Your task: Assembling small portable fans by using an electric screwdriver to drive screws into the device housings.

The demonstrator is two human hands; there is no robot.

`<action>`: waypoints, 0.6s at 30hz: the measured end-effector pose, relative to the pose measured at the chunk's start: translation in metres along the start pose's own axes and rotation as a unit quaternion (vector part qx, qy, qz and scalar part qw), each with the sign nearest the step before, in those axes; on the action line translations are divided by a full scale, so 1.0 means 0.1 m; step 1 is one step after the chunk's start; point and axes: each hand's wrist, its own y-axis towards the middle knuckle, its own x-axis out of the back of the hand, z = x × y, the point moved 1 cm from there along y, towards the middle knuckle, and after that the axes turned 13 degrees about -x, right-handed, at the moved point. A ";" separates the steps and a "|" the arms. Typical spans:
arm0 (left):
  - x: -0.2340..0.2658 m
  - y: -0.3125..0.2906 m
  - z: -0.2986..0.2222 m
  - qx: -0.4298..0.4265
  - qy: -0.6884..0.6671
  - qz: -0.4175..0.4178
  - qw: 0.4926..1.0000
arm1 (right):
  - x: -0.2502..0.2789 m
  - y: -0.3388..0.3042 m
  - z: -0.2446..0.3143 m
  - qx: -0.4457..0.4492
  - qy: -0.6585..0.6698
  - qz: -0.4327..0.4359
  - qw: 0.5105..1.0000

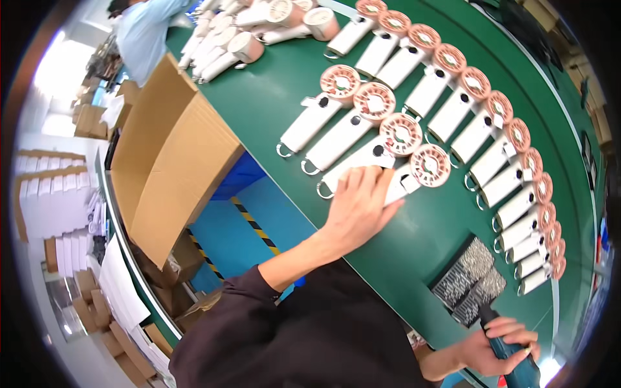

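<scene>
Dark brown long-sleeved top, loose fit. Left sleeve (249, 291) pushed up to the forearm. Both hands bare; no gloves, no rings or watch visible.

I see bare green conveyor belt (272, 103) between my four near white handheld fans (362, 129) and the far arc of identical fans (466, 110); a black tray of screws (472, 281) blocks the right.
</scene>
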 end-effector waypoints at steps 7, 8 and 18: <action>0.79 0.43 1.39 -0.002 0.045 -0.298 0.954 | -0.13 0.06 0.07 -0.095 -0.045 -0.166 0.981; 0.83 0.50 1.77 0.018 0.072 -0.327 0.942 | -0.12 0.06 0.10 -0.104 -0.026 -0.178 0.978; 1.24 -0.06 4.69 0.061 0.411 0.039 0.909 | 0.03 0.01 0.02 -0.024 0.018 -0.100 0.995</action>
